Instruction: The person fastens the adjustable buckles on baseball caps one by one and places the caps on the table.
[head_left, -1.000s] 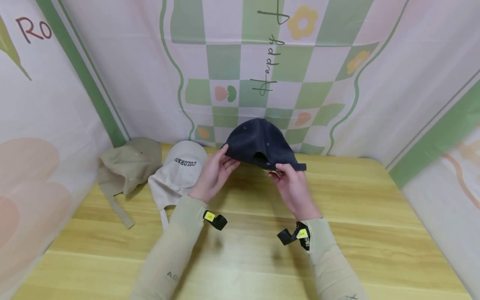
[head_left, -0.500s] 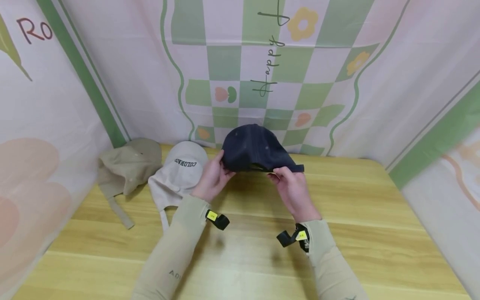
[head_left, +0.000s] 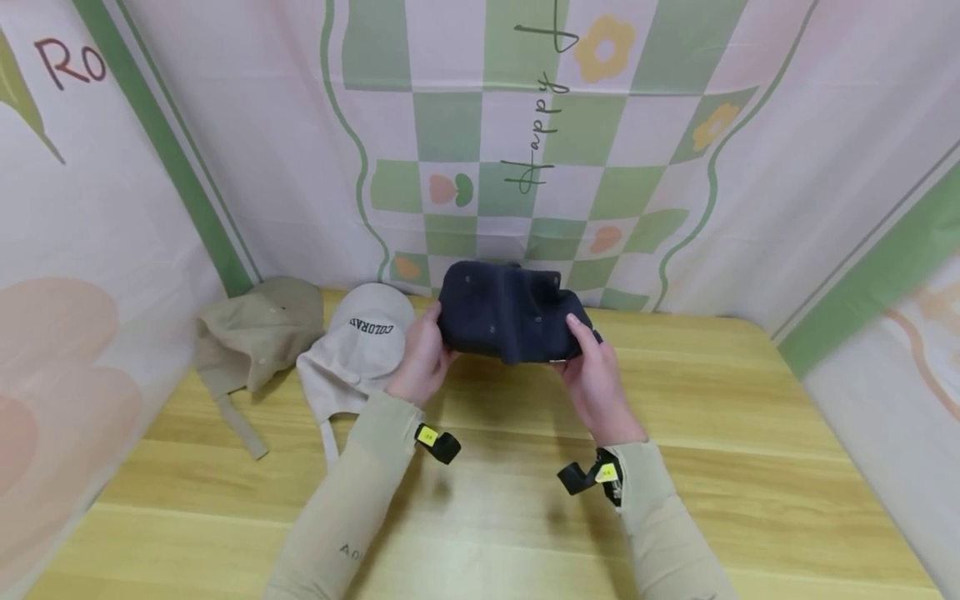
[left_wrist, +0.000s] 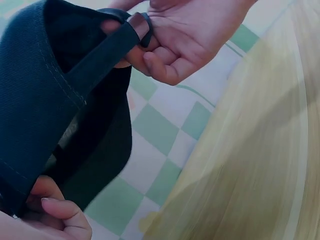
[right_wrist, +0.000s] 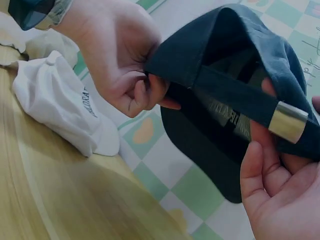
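Note:
A navy baseball cap (head_left: 502, 312) is held up between both hands above the back of the table. My left hand (head_left: 423, 354) grips its left side, thumb outside and fingers curled under the rim in the right wrist view. My right hand (head_left: 596, 379) holds the right side by the back strap (right_wrist: 240, 92), which carries a metal buckle (right_wrist: 288, 122). The thumb lies on the outer fabric in the head view. In the right wrist view the cap's inside and dark brim (right_wrist: 200, 145) show, with lettering inside too dim to read.
A white cap (head_left: 375, 325) with dark lettering lies left of my left hand. Beside it, farther left, is a khaki cap (head_left: 262, 329) with its strap hanging loose. The wooden table (head_left: 735, 433) ends against a patterned cloth (head_left: 622, 117) behind.
The navy cap has tipped and come down slightly, its crown now looking flatter and folded with a dent at the upper right. My right thumb has moved up onto its fabric.

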